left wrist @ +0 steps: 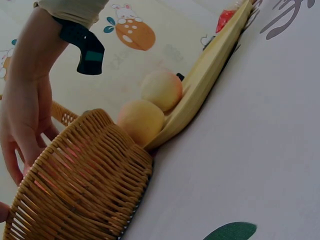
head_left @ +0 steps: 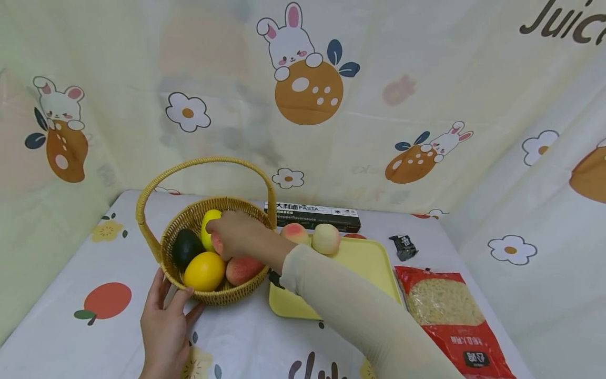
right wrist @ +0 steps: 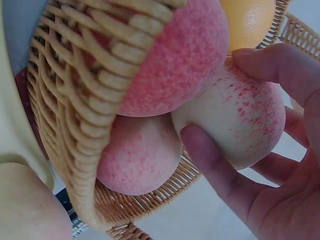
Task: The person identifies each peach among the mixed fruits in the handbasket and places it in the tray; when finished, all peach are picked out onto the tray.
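Note:
A wicker basket (head_left: 222,297) with a tall handle stands on the left of the table. My left hand (head_left: 165,326) grips its near left side, thumb at the rim and fingers against the outside. Inside the basket, my right hand (head_left: 241,234) holds a pale peach with red speckles (right wrist: 235,117) between thumb and fingers. Around that peach lie a dark green avocado (head_left: 187,249), a yellow lemon (head_left: 207,226), an orange (head_left: 204,271) and a red peach (head_left: 243,270). Another pink peach (right wrist: 142,155) shows low in the basket in the right wrist view.
Right of the basket is a yellow tray (head_left: 379,268), with a red-tipped peach (head_left: 294,232) and a pale peach (head_left: 326,239) at its back left. Behind stands a black pasta box (head_left: 314,218). A small black packet (head_left: 404,247) and a red pasta bag (head_left: 454,321) lie on the right.

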A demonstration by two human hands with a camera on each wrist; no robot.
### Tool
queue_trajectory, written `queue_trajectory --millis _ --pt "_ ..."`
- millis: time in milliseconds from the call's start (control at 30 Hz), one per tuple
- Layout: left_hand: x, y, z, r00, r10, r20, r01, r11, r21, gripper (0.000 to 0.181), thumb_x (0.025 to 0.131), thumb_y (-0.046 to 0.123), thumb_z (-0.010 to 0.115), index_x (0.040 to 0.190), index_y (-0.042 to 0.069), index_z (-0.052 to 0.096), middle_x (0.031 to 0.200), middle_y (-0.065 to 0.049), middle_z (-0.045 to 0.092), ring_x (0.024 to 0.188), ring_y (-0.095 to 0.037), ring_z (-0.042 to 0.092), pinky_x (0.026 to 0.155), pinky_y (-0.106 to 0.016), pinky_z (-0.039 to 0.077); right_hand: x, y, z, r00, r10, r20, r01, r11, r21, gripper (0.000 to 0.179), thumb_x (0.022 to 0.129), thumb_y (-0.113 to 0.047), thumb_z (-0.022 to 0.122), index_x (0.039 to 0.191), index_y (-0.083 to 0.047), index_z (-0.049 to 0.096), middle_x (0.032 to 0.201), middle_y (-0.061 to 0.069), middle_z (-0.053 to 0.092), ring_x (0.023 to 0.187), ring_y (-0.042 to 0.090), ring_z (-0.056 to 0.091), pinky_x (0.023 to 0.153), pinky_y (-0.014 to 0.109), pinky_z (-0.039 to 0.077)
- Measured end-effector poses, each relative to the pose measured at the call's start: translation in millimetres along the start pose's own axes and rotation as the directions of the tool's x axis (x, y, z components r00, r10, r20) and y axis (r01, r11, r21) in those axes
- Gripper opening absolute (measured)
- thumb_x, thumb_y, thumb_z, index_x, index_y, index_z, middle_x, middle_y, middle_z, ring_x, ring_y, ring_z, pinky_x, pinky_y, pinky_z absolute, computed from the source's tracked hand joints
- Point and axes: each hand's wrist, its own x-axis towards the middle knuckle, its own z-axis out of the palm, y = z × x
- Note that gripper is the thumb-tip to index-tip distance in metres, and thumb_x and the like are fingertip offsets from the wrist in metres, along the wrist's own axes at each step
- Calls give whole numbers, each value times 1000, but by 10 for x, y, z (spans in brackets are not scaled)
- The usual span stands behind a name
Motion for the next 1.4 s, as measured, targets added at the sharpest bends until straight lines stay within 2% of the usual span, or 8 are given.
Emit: queue_trajectory --millis 200,367,467,567,867,1067,1233,1400 --pt "20 5 -7 1000 -16 -12 16 1000 20 86 103 11 60 169 43 16 180 2 14 159 -33 33 102 -60 54 -140 68 -50 997 -45 -65 52 992 111 67 88 -30 82 151 -28 59 144 -5 65 131 17 55 114 33 51" --pt "18 6 8 1000 -22 -9 22 1000 15 86 103 10 59 169 43 16 180 3 14 159 -33 33 103 -60 53 -314 153 -86 990 -49 -136 86 956 280 65 85 -30 83 146 -26 62 141 -3 66 123 16 59 101 28 57" --pt "13 1 14 1000 -27 -12 27 1000 15 86 103 10 59 169 43 15 180 2 14 159 -34 32 105 -62 51 -424 210 -83 981 -53 -189 131 894 428 60 84 -27 84 141 -24 64 134 -4 68 112 14 60 89 22 58" --pt "9 -1 15 999 -29 -20 29 1000 12 86 103 9 58 169 44 16 180 2 14 160 -34 32 106 -64 50 -542 270 -80 973 -33 -230 168 785 597 57 82 -27 86 135 -26 65 128 -5 68 105 14 62 81 21 59" --pt "10 -8 26 1000 -8 -22 8 1000 4 85 102 10 59 169 43 17 179 2 15 158 -33 34 103 -62 52 -937 595 -61 969 38 -242 213 358 909 56 86 -10 78 139 -14 62 133 9 67 111 23 65 89 30 61" --pt "8 2 36 1000 0 -19 0 1000 4 85 103 9 58 169 42 16 180 1 14 159 -34 33 105 -64 50 -1209 851 -26 969 103 -225 204 182 962 57 86 -3 74 141 -10 57 132 17 66 110 25 65 80 37 66" --pt "7 6 47 1000 0 -26 1 1000 17 84 103 10 58 169 43 17 179 2 15 159 -34 33 104 -63 51 -1437 1042 67 964 147 -221 199 148 969 56 87 -1 70 141 -7 55 139 19 61 112 29 66 80 44 67" --pt "3 -7 49 999 -12 -46 15 999 45 84 103 11 58 168 44 17 179 1 16 157 -35 36 103 -61 53 -1653 1225 278 964 191 -187 153 178 972 56 88 -1 68 142 -8 54 143 20 57 113 32 66 81 50 68"
